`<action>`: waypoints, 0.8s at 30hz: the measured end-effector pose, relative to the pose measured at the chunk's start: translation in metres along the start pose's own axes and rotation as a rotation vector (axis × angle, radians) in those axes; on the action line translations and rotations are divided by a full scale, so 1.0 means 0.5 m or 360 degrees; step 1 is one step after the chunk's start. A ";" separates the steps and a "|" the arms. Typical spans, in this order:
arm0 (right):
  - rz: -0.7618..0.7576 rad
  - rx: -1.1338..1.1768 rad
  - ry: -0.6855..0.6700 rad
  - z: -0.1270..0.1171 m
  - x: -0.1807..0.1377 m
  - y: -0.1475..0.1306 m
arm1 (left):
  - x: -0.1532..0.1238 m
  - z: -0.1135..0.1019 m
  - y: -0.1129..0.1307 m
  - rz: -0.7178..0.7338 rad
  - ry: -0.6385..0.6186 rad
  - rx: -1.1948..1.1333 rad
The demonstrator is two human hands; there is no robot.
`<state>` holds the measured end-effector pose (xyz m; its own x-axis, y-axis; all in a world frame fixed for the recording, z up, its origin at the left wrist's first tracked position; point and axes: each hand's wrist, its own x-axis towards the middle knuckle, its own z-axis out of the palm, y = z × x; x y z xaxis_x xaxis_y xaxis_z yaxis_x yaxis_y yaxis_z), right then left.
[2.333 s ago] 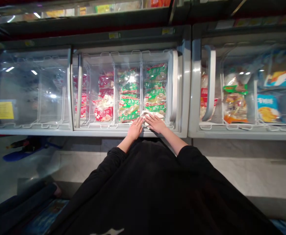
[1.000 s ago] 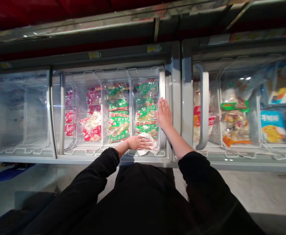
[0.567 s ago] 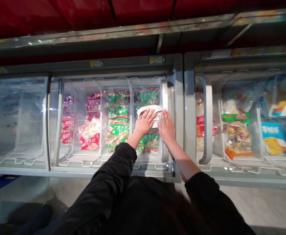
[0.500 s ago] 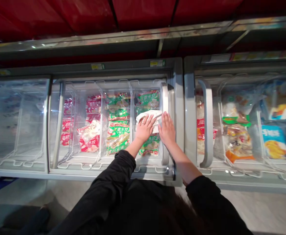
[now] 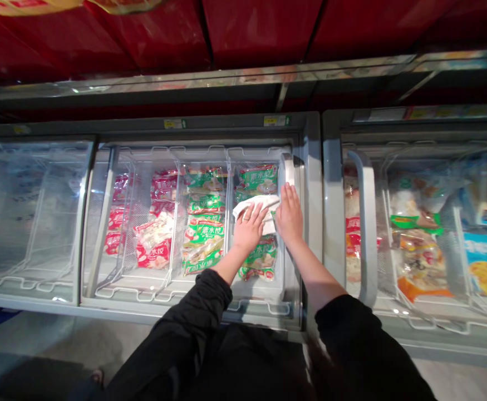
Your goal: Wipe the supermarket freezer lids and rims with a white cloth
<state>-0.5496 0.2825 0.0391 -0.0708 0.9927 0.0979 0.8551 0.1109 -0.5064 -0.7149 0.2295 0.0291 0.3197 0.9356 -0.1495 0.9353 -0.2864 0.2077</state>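
Observation:
My left hand [image 5: 249, 227] lies with fingers spread on a folded white cloth [image 5: 256, 204], pressing it against the clear lid of a chest freezer. To its right, my right hand [image 5: 290, 216] rests flat with fingers stretched out, at the lid's pale vertical handle [image 5: 286, 165]. The cloth's right end reaches close to the right hand's fingers. Beneath the lid, green dumpling bags [image 5: 259, 255] lie in a wire basket, partly hidden by the cloth and left hand.
More green bags [image 5: 205, 228] and red bags [image 5: 155, 253] fill baskets to the left. A second freezer with a curved handle [image 5: 366, 223] adjoins on the right, holding bagged food and a blue package [image 5: 486, 259]. Dark red panels [image 5: 260, 28] rise behind a shelf edge.
The view has shifted, so the freezer sits slightly lower and further right in the picture. Both hands stay at nearly the same places on the lid, the left still on the cloth.

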 end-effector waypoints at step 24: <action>-0.0028 -0.0159 0.0064 0.009 0.000 -0.012 | -0.057 0.019 -0.022 0.0051 0.0062 0.0047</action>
<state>-0.5569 0.2820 0.0383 -0.0671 0.9877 0.1413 0.9009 0.1208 -0.4168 -0.7328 0.2039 0.0221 0.3437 0.9332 -0.1053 0.9290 -0.3215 0.1833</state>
